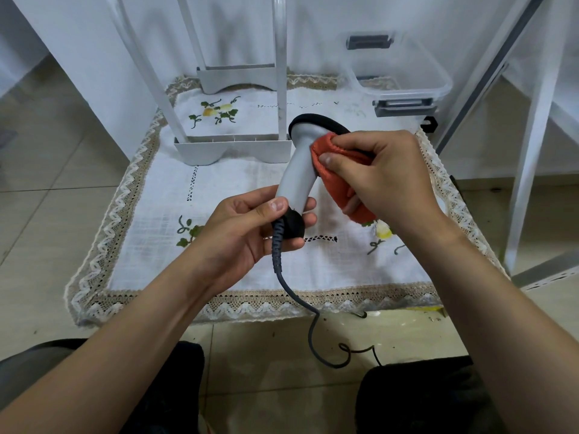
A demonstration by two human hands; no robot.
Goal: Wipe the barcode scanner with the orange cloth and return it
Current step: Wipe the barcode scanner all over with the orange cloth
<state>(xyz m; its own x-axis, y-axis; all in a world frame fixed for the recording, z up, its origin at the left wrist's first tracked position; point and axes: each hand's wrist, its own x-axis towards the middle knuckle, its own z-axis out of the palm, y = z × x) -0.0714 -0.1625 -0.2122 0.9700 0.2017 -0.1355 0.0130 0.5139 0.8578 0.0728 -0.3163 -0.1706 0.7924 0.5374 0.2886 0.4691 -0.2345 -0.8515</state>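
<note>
A grey barcode scanner with a black head and black base is held above a low table. My left hand grips the scanner's lower handle at the black base. Its dark cable hangs down over the table's front edge to the floor. My right hand holds a bunched orange cloth and presses it against the right side of the scanner's neck, just below the head. The cloth hides part of the scanner's head and trigger side.
An embroidered white tablecloth with a lace border covers the table. A white plastic rack stands at the back left. A clear plastic box sits at the back right. White frame legs rise on the right. My knees are at the bottom.
</note>
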